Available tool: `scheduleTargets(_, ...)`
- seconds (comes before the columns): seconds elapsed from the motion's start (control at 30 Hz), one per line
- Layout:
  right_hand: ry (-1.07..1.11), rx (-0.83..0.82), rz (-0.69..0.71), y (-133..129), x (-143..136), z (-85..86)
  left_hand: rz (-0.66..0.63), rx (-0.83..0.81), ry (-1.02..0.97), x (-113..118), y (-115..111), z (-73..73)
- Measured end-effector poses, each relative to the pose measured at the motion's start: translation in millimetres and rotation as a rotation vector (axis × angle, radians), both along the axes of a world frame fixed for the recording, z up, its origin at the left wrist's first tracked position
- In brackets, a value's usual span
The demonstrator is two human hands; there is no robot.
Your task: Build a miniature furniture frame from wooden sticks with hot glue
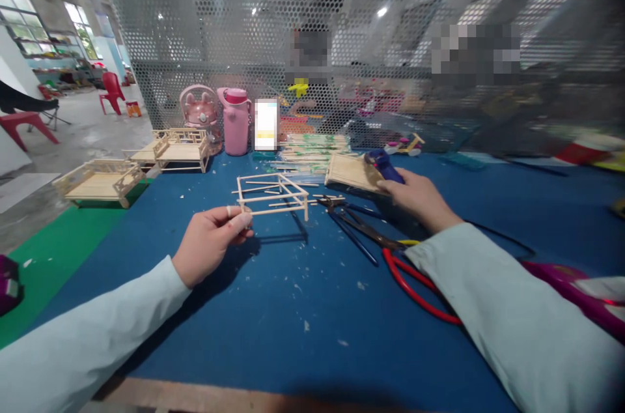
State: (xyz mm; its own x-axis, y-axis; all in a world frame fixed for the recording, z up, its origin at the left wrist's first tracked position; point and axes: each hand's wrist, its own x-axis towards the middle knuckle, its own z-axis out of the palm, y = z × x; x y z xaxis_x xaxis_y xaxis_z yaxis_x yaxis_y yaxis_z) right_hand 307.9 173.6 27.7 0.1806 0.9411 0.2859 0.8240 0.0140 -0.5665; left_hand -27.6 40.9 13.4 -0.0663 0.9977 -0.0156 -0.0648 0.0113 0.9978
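Observation:
My left hand [209,242] pinches a near corner of a box-shaped frame of thin wooden sticks [278,209], held just above the blue tabletop. My right hand [420,199] is closed on a small dark-blue tool [387,167], whose kind I cannot make out. That tool is over the right end of a pale wooden slatted panel [349,172]; whether they touch is unclear. Loose sticks lie behind the frame. Between my hands rest blue-handled pliers [356,236] and, partly under my right sleeve, scissors with red handles [407,283].
Small wooden model beds [100,185] stand at the left. Bundled sticks [312,151], a pink flask [236,123] and a lit phone [266,125] line the back, before a perforated metal screen [209,22]. A purple object [561,283] lies at the right.

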Motion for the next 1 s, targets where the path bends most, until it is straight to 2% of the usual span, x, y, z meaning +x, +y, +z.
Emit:
scheduleTargets(0.13,0.333,-0.126,-0.006,-3.8,3.3,1.0,0.008,-0.007,-0.002,0.4,-0.2,1.4)
scheduleTargets(0.27,0.664,-0.107,0.072,-13.6,3.1,4.7,0.018,-0.025,-0.009,1.1,-0.9,3.0)
scheduleTargets(0.37,0.816,-0.086,0.131,-20.6,-1.4,8.8,0.013,-0.018,-0.012,1.6,-0.7,2.7)
scheduleTargets(0.47,0.873,-0.103,0.175,-28.7,-8.7,15.6,0.020,-0.012,-0.005,1.8,-0.1,2.2)
scheduleTargets(0.63,0.835,-0.107,0.255,-56.9,-30.5,29.2,0.066,0.011,0.052,-0.7,2.4,-0.5)
scheduleTargets(0.73,0.740,-0.097,0.357,-81.5,-50.6,29.1,0.096,0.075,0.151,-3.7,5.0,-4.8)
scheduleTargets(0.87,0.445,0.004,0.509,-106.8,-68.9,18.0,0.099,0.144,0.278,-7.0,6.7,-9.0)
scheduleTargets(1.0,0.122,0.140,0.565,-114.7,-68.8,10.5,0.098,0.174,0.369,-7.6,5.3,-7.0)
